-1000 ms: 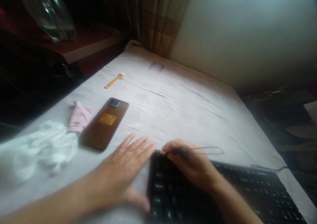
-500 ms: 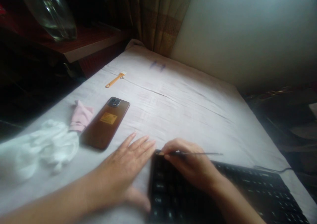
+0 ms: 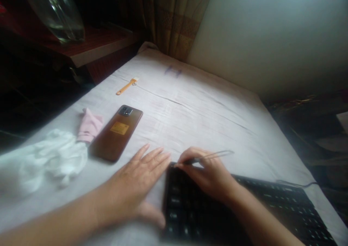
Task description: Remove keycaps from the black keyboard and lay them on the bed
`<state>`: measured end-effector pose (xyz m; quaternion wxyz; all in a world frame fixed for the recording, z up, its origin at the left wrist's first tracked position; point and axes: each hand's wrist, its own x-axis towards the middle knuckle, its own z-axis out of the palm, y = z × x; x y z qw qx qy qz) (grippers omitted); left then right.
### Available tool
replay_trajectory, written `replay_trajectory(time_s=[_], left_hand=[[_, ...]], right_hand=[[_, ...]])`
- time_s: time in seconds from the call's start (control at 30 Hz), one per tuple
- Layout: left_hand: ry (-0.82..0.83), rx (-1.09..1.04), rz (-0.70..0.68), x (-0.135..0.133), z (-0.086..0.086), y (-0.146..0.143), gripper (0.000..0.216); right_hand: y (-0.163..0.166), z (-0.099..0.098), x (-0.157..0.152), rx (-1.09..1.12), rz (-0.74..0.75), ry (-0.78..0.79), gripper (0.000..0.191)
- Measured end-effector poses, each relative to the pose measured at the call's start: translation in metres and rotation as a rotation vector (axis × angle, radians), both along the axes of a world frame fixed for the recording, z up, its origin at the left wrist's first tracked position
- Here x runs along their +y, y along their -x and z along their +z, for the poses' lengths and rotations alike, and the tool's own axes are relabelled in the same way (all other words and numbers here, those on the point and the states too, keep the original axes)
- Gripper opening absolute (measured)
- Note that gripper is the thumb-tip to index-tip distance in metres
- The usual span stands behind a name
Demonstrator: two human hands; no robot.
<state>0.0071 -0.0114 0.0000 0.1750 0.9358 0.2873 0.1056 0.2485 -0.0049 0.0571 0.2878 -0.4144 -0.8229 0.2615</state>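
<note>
Left hand [image 3: 136, 188] lies flat, fingers released, against the keyboard [image 3: 217, 217] left edge at the bed's [image 3: 203, 104] near end, bracing it. Right hand [image 3: 209, 175] pinches a wire keycap puller [image 3: 214, 156], tip at the top-left corner key, angled low to hook under.

Keyboard [image 3: 272, 209] cut by bottom edge; right hand [image 3: 209, 177] hides keys; glass bottle [image 3: 54, 12] cropped at top.
</note>
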Motion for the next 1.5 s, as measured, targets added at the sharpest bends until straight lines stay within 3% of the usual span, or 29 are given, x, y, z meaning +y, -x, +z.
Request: replay_trajectory(time_s=[0.3, 0.77, 0.93, 1.23, 1.5], left_hand=[[0.048, 0.011, -0.007, 0.002, -0.002, 0.001, 0.123], [0.043, 0.012, -0.005, 0.003, -0.004, 0.0, 0.123], [0.038, -0.004, -0.008, 0.003, -0.004, 0.0, 0.131], [0.056, -0.037, -0.008, 0.003, -0.001, -0.001, 0.124], [0.081, -0.044, 0.019, 0.0, -0.003, -0.003, 0.125]], right_hand=[[0.01, 0.008, -0.002, -0.192, 0.039, -0.069, 0.019], [0.02, 0.01, -0.003, -0.279, -0.013, -0.096, 0.021], [0.014, 0.003, -0.005, -0.149, -0.022, -0.054, 0.015], [0.011, -0.016, -0.013, 0.007, -0.091, -0.234, 0.011], [0.01, -0.018, -0.014, 0.072, -0.125, -0.203, 0.012]])
